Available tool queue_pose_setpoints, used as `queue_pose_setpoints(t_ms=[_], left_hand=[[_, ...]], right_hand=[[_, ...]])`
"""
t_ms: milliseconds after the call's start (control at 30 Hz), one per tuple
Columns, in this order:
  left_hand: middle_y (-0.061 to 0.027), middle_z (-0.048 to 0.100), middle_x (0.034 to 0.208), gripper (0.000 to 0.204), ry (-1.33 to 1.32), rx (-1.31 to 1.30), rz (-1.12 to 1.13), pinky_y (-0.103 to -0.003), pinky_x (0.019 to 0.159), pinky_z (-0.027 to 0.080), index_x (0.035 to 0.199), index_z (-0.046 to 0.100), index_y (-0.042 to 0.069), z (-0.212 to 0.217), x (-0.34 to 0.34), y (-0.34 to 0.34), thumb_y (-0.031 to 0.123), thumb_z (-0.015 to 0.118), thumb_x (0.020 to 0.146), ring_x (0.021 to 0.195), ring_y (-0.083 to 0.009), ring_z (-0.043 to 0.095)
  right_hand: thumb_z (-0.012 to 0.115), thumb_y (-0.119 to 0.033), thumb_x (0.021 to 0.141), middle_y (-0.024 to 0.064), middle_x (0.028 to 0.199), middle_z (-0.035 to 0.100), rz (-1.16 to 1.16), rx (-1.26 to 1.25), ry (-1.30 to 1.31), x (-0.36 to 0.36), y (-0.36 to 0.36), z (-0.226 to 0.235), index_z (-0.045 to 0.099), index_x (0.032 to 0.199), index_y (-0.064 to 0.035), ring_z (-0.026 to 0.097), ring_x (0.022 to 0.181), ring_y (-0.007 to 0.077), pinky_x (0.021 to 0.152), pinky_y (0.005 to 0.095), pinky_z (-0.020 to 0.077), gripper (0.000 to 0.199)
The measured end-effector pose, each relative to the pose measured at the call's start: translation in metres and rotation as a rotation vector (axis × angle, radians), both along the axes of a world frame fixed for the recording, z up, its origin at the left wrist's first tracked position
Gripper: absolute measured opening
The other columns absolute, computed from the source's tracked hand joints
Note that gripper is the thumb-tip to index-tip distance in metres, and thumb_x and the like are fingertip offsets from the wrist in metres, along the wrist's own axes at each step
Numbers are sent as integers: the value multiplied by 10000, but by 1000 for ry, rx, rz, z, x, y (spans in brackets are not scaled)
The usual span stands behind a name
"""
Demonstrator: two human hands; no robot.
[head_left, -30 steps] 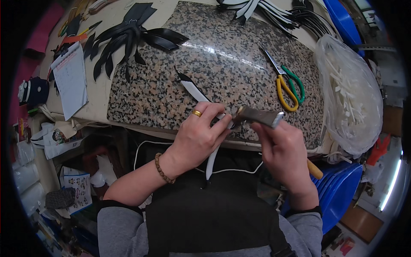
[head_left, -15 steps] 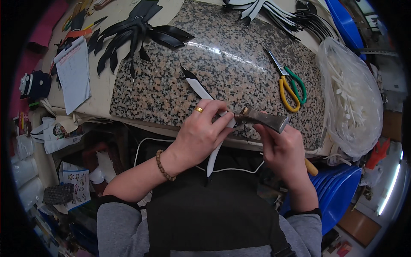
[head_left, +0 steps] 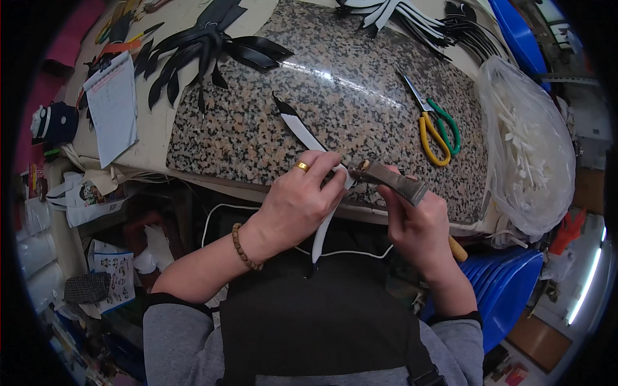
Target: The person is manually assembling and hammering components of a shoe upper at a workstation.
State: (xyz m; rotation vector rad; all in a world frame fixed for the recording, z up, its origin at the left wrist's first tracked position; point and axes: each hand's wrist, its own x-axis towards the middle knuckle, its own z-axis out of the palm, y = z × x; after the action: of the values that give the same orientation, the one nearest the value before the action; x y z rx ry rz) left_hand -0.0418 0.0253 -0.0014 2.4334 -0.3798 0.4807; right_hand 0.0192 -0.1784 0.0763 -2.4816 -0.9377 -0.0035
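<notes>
A long strip (head_left: 300,132), white along most of its face with black ends and a black edge, lies across the near edge of the speckled stone slab (head_left: 232,138). My left hand (head_left: 302,199) pinches it near its middle, and its lower end hangs over the edge toward my apron. In my right hand (head_left: 420,228) is a hammer (head_left: 398,183); its worn metal head touches or nearly touches the strip beside my left fingertips. The tip of its wooden handle shows below my right palm.
Yellow-and-green-handled scissors (head_left: 434,132) lie on the slab. Black strips (head_left: 206,48) are bundled far left, with white and black strips (head_left: 399,19) at the back. A clear bag of white pieces (head_left: 528,148) sits right. A notepad (head_left: 112,109) lies left; blue basins (head_left: 505,289) are below.
My right hand and the hammer have shifted slightly left and down, and the hammer head is a little closer to my left fingertips. My left hand stays on the strip.
</notes>
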Motion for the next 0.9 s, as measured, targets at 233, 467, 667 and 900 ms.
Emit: queue_pose_setpoints(t_ms=[233,467,667,900], left_hand=[[-113,623,1159,278,14,-62,46,-386,812,589,1084,720,33,-3,-4,-3,103,831,840,1033,-297,664],[-106,654,1142,301,28,-130,88,-394,843,580,1033,713,39,1,-4,-8,114,869,787,1014,-297,682],[-91,670,1144,291,34,-102,0,-390,863,579,1013,708,37,4,8,5,95,861,772,1045,-295,681],[-90,681,1142,305,29,-33,6,-394,883,579,1030,703,33,3,4,0,84,858,773,1067,-286,675]], right_hand=[[748,-58,937,132,871,718,8,45,-70,-1,-3,-7,722,1179,-43,708,684,338,577,426,548,244],[745,-55,942,140,890,729,-1,169,-111,-2,-7,-20,738,1178,-61,708,693,346,598,431,551,236],[753,-42,940,165,881,734,-66,136,-57,9,-16,7,745,1185,-31,715,712,356,641,419,550,245],[764,-65,934,88,806,656,20,68,7,-5,-25,14,763,1210,-93,661,637,290,584,388,513,277]])
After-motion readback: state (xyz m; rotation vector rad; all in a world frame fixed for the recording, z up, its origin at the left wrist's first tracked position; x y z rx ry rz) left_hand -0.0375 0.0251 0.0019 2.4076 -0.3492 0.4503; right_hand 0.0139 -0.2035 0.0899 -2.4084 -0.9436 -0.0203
